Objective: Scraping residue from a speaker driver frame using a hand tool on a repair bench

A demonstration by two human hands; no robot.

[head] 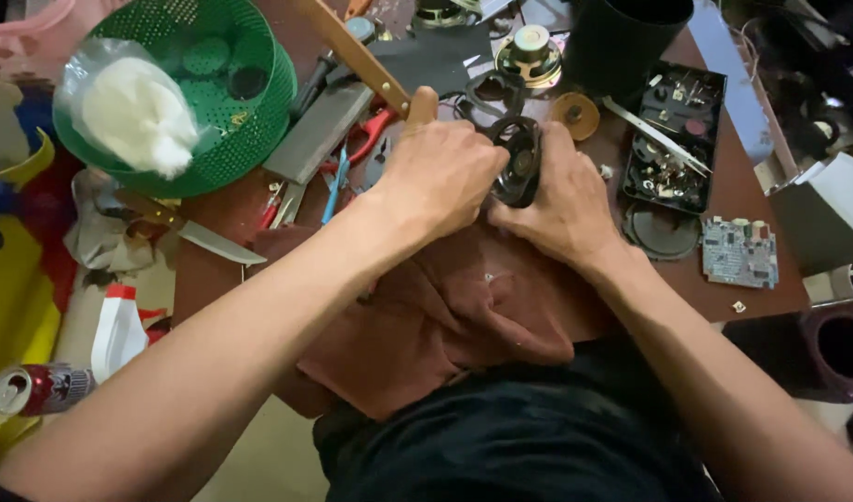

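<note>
A low brown table (761, 270) carries the clutter under dim, warm light; pale floor (269, 455) shows beneath its near edge. Yellow and red plastic furniture (18, 279) crowds the left side.

Left arm: bare, it reaches in from the lower left corner and crosses diagonally up toward the middle of the view.
Left hand (440, 177): knuckles up, fingers curled into a closed grip, the thumb sticking up above the fist.
Right arm: bare, it comes in from the lower right corner and slants up and leftward.
Right hand (561, 200): back of the hand toward the camera, fingers bent and closed in a grip.
Hands together: side by side, almost touching at the knuckles.
</note>
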